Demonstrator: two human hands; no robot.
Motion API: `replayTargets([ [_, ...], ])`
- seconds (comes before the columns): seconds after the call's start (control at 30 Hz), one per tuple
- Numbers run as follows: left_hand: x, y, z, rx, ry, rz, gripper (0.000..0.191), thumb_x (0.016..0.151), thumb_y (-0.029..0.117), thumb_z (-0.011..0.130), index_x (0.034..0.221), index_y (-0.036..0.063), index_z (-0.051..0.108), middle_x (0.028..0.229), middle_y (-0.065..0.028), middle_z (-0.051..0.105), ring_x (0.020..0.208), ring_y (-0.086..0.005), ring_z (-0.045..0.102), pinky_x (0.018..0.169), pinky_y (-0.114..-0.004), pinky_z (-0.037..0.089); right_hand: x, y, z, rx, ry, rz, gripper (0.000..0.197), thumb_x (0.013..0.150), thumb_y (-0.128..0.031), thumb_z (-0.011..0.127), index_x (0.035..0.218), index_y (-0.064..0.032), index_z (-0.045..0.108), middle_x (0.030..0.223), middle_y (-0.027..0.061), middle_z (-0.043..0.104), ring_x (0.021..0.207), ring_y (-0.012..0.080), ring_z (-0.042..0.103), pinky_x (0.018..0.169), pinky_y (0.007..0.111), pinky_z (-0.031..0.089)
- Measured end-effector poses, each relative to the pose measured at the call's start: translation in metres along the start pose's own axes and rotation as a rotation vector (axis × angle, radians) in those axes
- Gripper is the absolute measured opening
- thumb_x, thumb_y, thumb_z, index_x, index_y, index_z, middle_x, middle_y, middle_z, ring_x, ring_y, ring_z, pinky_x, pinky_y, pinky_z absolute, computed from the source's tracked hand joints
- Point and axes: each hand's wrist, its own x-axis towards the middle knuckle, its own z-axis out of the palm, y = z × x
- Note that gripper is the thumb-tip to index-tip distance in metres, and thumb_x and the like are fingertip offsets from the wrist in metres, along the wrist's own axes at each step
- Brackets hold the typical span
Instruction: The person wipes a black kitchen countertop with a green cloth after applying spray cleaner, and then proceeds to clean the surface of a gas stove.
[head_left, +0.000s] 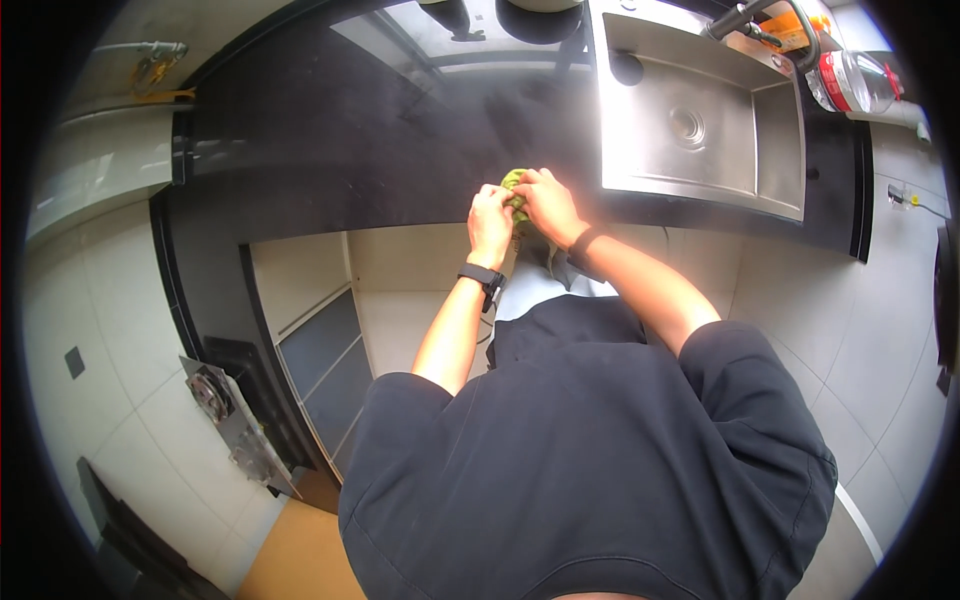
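Between my two hands is a crumpled green cloth, bunched up near the front edge of the black countertop. My left hand grips the cloth from the left, and a dark watch sits on that wrist. From the right, my right hand has its fingers closed on the same cloth; this wrist wears a dark band. Part of the cloth is hidden behind my fingers. Whether the cloth touches the counter, I cannot tell.
A stainless steel sink with a faucet lies to the right. Beside it is a large clear plastic bottle with a red label. On the left stands a gas cooktop. Dark drawers sit under the counter.
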Motion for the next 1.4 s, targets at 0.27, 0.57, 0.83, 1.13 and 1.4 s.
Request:
replayTargets([
  [0.27, 0.094, 0.013, 0.028, 0.058, 0.066, 0.156, 0.017, 0.077, 0.000, 0.068, 0.093, 0.0038, 0.071, 0.097, -0.0113, 0.065, 0.091, -0.0317, 0.065, 0.082, -0.040, 0.053, 0.061, 0.044, -0.026, -0.050, 0.100, 0.018, 0.026, 0.080, -0.007, 0.066, 0.105, -0.0083, 0.072, 0.113, 0.0099, 0.065, 0.103, 0.0304, 0.059, 0.088, 0.038, 0.052],
  [0.57, 0.076, 0.061, 0.064, 0.049, -0.203, 0.258, 0.019, 0.075, 0.001, 0.070, 0.092, 0.0070, 0.071, 0.097, -0.0116, 0.062, 0.094, -0.0333, 0.061, 0.084, -0.042, 0.052, 0.006, 0.082, -0.062, -0.071, 0.064, 0.115, 0.027, 0.076, -0.003, 0.067, 0.102, -0.0079, 0.071, 0.104, 0.0103, 0.064, 0.095, 0.0314, 0.065, 0.083, 0.039, 0.053],
  [0.83, 0.012, 0.048, 0.030, 0.029, -0.288, 0.192, 0.017, 0.075, -0.002, 0.070, 0.091, 0.0020, 0.069, 0.093, -0.0119, 0.061, 0.089, -0.0315, 0.063, 0.078, -0.040, 0.052, -0.034, 0.045, -0.045, -0.112, -0.070, -0.034, 0.014, 0.080, -0.011, 0.061, 0.092, -0.0042, 0.066, 0.101, 0.0095, 0.060, 0.097, 0.0280, 0.056, 0.080, 0.035, 0.053],
  [1.13, 0.070, 0.068, 0.038, 0.011, -0.183, 0.061, 0.011, 0.081, -0.006, 0.061, 0.088, 0.0000, 0.067, 0.091, -0.0121, 0.062, 0.083, -0.0289, 0.063, 0.074, -0.037, 0.052, 0.018, 0.073, -0.048, -0.046, 0.088, -0.053, 0.017, 0.082, -0.010, 0.059, 0.095, -0.0035, 0.067, 0.106, 0.0111, 0.061, 0.096, 0.0279, 0.059, 0.081, 0.035, 0.053],
  [1.4, 0.199, 0.096, 0.076, -0.180, -0.046, -0.021, 0.016, 0.077, -0.005, 0.066, 0.091, 0.0022, 0.070, 0.093, -0.0126, 0.066, 0.089, -0.0319, 0.066, 0.082, -0.038, 0.053, 0.120, 0.121, -0.094, -0.002, 0.217, 0.107, 0.016, 0.087, -0.012, 0.055, 0.094, -0.0051, 0.068, 0.107, 0.0112, 0.065, 0.104, 0.0317, 0.060, 0.085, 0.040, 0.053],
])
